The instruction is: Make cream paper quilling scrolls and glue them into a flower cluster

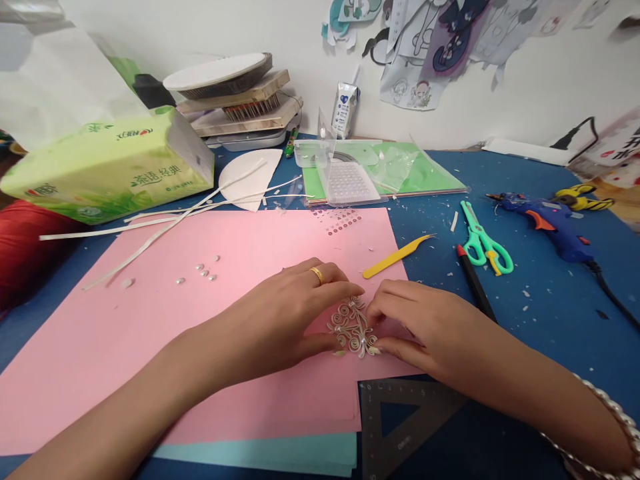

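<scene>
A curled, scroll-like ornament with pearl beads [353, 327] lies on the pink paper [230, 267]. My left hand [300, 310] is at its left side, thumb and fingers bent around the edge. From the right, my right hand [415, 320] touches the ornament's edge with thumb and fingertips. Both hands seem to hold the ornament between them. Yellow tweezers [397, 257] lie just above my right hand. Several loose pearls [202, 268] sit on the paper to the left of my left hand.
White strips [165, 227] cross the paper's upper left. Green scissors [483, 240], a black pen [475, 283] and a blue glue gun [550, 223] lie on the right. A dark set square [400, 427] is near the front. A tissue pack [115, 163] stands back left.
</scene>
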A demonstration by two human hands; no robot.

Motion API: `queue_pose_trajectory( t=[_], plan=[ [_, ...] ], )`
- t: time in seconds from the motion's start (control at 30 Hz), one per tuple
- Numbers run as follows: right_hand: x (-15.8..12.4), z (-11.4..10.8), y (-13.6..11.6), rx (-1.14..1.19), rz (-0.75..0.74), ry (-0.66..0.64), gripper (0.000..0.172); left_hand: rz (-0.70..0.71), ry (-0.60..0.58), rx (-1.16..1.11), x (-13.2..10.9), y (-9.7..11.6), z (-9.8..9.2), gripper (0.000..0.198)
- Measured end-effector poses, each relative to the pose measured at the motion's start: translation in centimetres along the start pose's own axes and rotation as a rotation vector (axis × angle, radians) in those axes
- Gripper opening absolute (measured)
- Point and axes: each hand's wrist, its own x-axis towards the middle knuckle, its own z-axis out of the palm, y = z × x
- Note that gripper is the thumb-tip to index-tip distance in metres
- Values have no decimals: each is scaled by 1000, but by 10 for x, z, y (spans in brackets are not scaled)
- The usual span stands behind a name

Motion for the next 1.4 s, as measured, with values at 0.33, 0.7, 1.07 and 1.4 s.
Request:
queue_pose_trajectory(
  t=[0.33, 0.7, 1.07, 1.4],
  plan=[
    [-2, 1, 0, 12, 7, -18, 4, 1, 1, 1, -1, 0, 0, 36],
    [-1, 1, 0, 21, 10, -28, 3, 2, 9, 12, -1, 0, 1, 36],
    [-2, 1, 0, 12, 8, -27, 3, 2, 3, 8, -1, -1, 0, 37],
    [-2, 0, 1, 11, 6, -23, 3, -1, -4, 9, -2, -1, 1, 37]
  ],
)
